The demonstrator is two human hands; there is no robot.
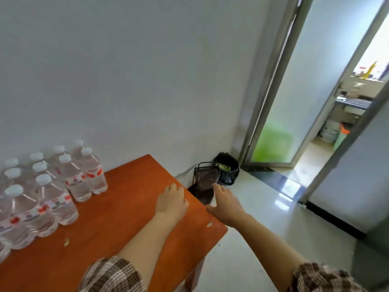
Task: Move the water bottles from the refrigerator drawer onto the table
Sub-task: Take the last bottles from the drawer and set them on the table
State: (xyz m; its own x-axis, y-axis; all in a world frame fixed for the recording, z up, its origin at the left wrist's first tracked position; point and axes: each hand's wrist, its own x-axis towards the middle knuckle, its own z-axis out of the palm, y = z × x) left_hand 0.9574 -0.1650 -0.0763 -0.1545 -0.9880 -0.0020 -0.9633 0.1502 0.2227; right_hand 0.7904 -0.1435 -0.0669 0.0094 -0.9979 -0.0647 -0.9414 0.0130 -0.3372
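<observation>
Several clear water bottles point(48, 186) with white caps and red-and-white labels stand upright in rows on the left part of the orange table point(126, 207). My left hand point(171, 200) hovers over the table's right side, fingers loosely bent, holding nothing. My right hand point(225, 204) reaches past the table's right edge, fingers relaxed and empty. Both hands are well to the right of the bottles. The refrigerator drawer is out of view.
A dark dustpan point(205, 179) and a black waste bin point(228, 168) stand on the floor by the wall beyond the table's corner. An open glass door point(299, 102) leads to another room on the right. Small crumbs point(67, 241) lie on the table. The tiled floor point(263, 218) is glossy.
</observation>
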